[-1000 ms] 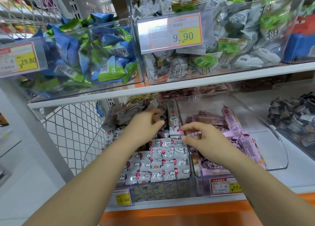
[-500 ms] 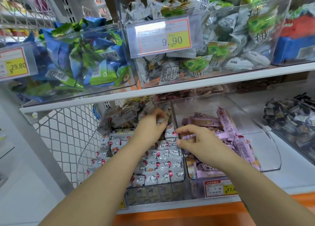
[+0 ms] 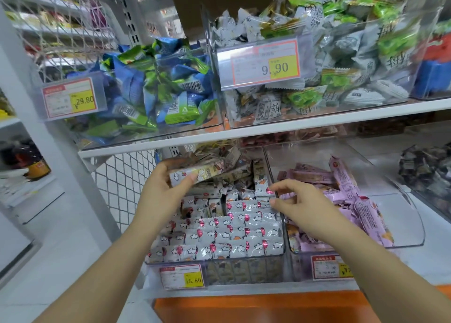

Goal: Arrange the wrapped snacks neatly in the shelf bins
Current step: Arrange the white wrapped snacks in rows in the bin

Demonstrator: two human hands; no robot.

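Lower shelf, two clear bins side by side.

Left bin (image 3: 244,271): white cloud-print snacks (image 3: 234,237) lie flat in tidy rows across the front half. Behind them is a loose heap (image 3: 234,174) of similar packs, tilted every way. Yellow price tag (image 3: 181,276) on the front wall reads 15.80.

Right bin (image 3: 412,225): pink snacks (image 3: 344,188), jumbled, several propped on one another.

Left hand (image 3: 161,191) is over the back of the left bin. Fingers curl round the far side and the thumb presses the near side of one white bar (image 3: 197,172), gripped at its left end. The bar lies roughly level, raised above the rows, its free end against or just short of the heap; the blur hides which.

Right hand (image 3: 305,208) hovers at the divider between the two bins. Fingers loosely bent, thumb and forefinger parted, nothing between them. The forefinger tip is just beside an upright white pack (image 3: 261,185).

Upper shelf (image 3: 292,126) carries a bin of blue and green packs (image 3: 151,91) tagged 29.80 and a bin of grey and green packs (image 3: 341,61) tagged 9.90. White mesh panel (image 3: 122,176) stands left of the lower bins. Dark sweets (image 3: 427,169) sit far right.
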